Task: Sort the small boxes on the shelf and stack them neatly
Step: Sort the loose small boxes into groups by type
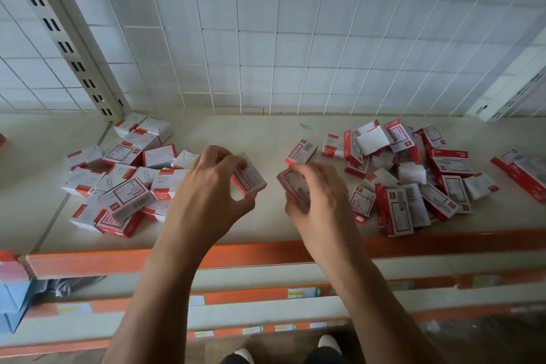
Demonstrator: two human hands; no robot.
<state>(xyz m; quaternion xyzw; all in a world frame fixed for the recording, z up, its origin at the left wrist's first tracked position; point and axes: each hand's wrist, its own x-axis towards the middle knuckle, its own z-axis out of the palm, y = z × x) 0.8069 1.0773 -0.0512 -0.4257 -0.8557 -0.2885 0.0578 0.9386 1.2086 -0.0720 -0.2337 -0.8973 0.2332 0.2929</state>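
Small red-and-white boxes lie scattered on the beige shelf (266,133). One loose heap (124,180) spreads over the left part, another heap (413,174) over the right. My left hand (206,192) grips one small box (249,180) just above the shelf's middle. My right hand (319,195) holds a second small box (291,183), a short gap away from the first. A single box (302,152) lies behind my right hand.
An orange lip (103,260) runs along the shelf's front edge, with lower shelves and price labels (301,292) beneath. A white wire grid (280,38) forms the back wall. A slotted upright (59,38) stands at the left. Longer red boxes (523,171) lie at the far right.
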